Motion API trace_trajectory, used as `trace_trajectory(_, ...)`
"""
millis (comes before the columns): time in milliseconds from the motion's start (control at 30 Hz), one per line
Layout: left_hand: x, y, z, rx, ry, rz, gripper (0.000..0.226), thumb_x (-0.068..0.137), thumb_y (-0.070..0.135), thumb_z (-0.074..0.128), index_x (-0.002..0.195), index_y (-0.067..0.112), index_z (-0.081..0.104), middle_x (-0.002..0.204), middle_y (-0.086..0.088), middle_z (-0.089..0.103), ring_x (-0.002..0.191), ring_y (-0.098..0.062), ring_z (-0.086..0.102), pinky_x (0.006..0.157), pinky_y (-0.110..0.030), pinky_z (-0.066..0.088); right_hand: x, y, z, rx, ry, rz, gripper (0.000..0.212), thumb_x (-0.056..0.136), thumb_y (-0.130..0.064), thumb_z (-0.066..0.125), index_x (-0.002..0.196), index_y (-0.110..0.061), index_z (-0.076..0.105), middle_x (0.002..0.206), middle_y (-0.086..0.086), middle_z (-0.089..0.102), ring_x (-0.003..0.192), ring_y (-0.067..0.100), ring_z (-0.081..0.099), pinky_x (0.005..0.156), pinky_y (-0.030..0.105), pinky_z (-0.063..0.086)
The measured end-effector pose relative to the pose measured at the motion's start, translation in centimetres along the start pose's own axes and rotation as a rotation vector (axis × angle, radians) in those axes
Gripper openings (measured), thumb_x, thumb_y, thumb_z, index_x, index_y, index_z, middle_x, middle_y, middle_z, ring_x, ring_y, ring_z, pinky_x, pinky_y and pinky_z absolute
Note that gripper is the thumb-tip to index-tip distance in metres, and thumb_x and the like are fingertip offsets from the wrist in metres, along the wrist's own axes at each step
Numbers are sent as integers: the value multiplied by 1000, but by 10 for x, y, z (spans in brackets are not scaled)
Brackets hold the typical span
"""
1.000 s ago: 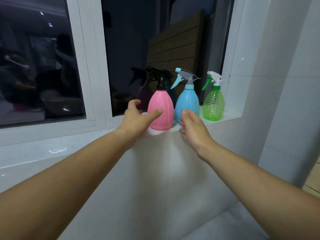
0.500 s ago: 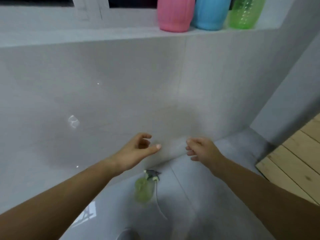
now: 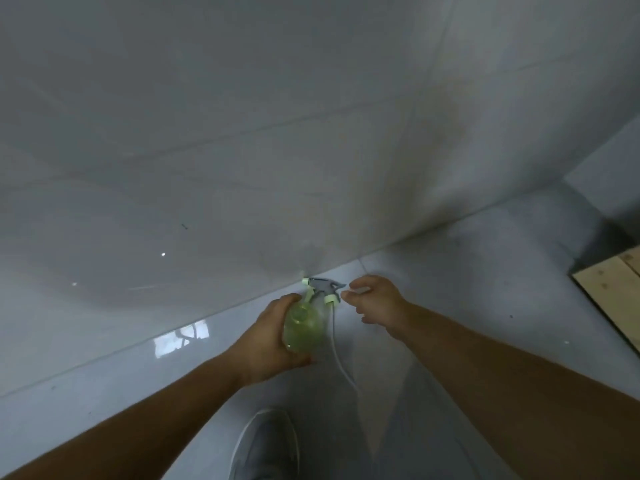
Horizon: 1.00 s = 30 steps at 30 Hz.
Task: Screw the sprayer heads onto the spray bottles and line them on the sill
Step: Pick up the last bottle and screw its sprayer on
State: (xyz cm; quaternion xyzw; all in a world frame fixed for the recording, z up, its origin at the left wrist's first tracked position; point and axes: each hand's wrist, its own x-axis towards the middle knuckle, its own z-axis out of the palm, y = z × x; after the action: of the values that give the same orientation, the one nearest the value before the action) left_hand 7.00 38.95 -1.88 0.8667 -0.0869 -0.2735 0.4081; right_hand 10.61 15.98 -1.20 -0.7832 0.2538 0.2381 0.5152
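A pale yellow-green spray bottle (image 3: 304, 328) stands on the grey tiled floor close to the wall, and my left hand (image 3: 268, 341) is wrapped around its left side. A grey sprayer head (image 3: 325, 286) with pale green trim lies on the floor just behind the bottle, its white dip tube (image 3: 341, 358) trailing toward me. My right hand (image 3: 375, 301) hovers with fingers spread right next to the sprayer head, fingertips almost touching it. The sill and its other bottles are out of view.
A glossy grey tiled wall (image 3: 311, 133) rises straight ahead. My shoe (image 3: 266, 445) shows at the bottom centre. A wooden board (image 3: 613, 296) lies on the floor at the far right, beside a wall corner.
My view dropped from the sill to the floor. Both hands lowered; my left hand took hold of the yellow-green bottle and my right hand reached the sprayer head.
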Motion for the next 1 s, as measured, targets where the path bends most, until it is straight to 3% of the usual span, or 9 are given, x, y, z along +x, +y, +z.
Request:
trace_trajectory(233, 18, -17, 12, -75, 118, 74, 64, 78, 34, 86, 132, 36, 51, 131, 11, 58, 115, 0, 57, 95, -15, 46, 66, 5, 36, -236, 64, -49, 74, 69, -49, 79, 132, -20, 56, 134, 8, 59, 115, 25, 61, 97, 35, 50)
trace_trajectory(300, 19, -19, 13, -79, 122, 77, 64, 76, 37, 87, 132, 36, 54, 131, 12, 58, 116, 1, 57, 95, -17, 46, 73, 1, 43, -318, 71, -53, 65, 68, -46, 82, 122, -17, 62, 121, 5, 62, 113, 22, 61, 96, 29, 48)
trace_trajectory(367, 21, -21, 13, -81, 116, 77, 68, 75, 41, 86, 135, 34, 54, 132, 13, 58, 117, -2, 57, 98, -22, 48, 78, 0, 51, -354, 62, -39, 36, 71, -36, 84, 93, -15, 64, 99, 4, 60, 94, 20, 60, 82, 25, 46)
trace_trajectory(433, 23, -23, 13, -77, 113, 78, 65, 76, 40, 86, 133, 35, 55, 130, 14, 59, 116, -1, 57, 96, -18, 47, 81, 3, 59, -368, 74, -48, 36, 70, -33, 86, 78, -17, 55, 92, 5, 61, 87, 20, 59, 77, 28, 48)
trace_trajectory(567, 20, -23, 15, -81, 125, 75, 60, 79, 38, 86, 128, 43, 52, 126, 21, 57, 114, 9, 54, 91, -7, 41, 81, 12, 58, -331, 107, -85, 49, 65, -32, 87, 98, -9, 58, 94, 4, 61, 90, 19, 61, 75, 28, 48)
trace_trajectory(633, 18, -21, 14, -78, 115, 75, 60, 80, 38, 85, 129, 42, 52, 126, 23, 57, 113, 10, 54, 89, -5, 40, 74, 12, 49, -269, 79, -106, 37, 69, -23, 84, 92, -9, 60, 86, 3, 58, 82, 18, 58, 69, 26, 43)
trace_trajectory(733, 14, -13, 12, -103, 123, 96, 59, 78, 29, 87, 126, 40, 55, 123, 22, 61, 113, 11, 56, 86, -1, 42, 50, 4, 18, -54, 29, -100, 25, 79, -10, 76, 101, 1, 71, 88, 16, 67, 84, 26, 67, 72, 35, 55)
trace_trajectory(867, 12, 29, 4, -103, 101, 180, 52, 77, 18, 89, 118, 34, 60, 111, 21, 66, 104, 4, 63, 81, -6, 48, -7, -21, -47, 191, 9, -155, 12, 85, -2, 71, 96, -7, 68, 81, 6, 61, 78, 17, 60, 77, 33, 56)
trace_trajectory(1000, 10, 98, -13, -77, 53, 291, 53, 72, 27, 91, 116, 31, 62, 106, 15, 69, 99, -3, 68, 88, -20, 56, -77, -55, -126, 280, 108, -268, 20, 87, -5, 71, 106, -1, 65, 92, 8, 64, 90, 22, 63, 80, 32, 60)
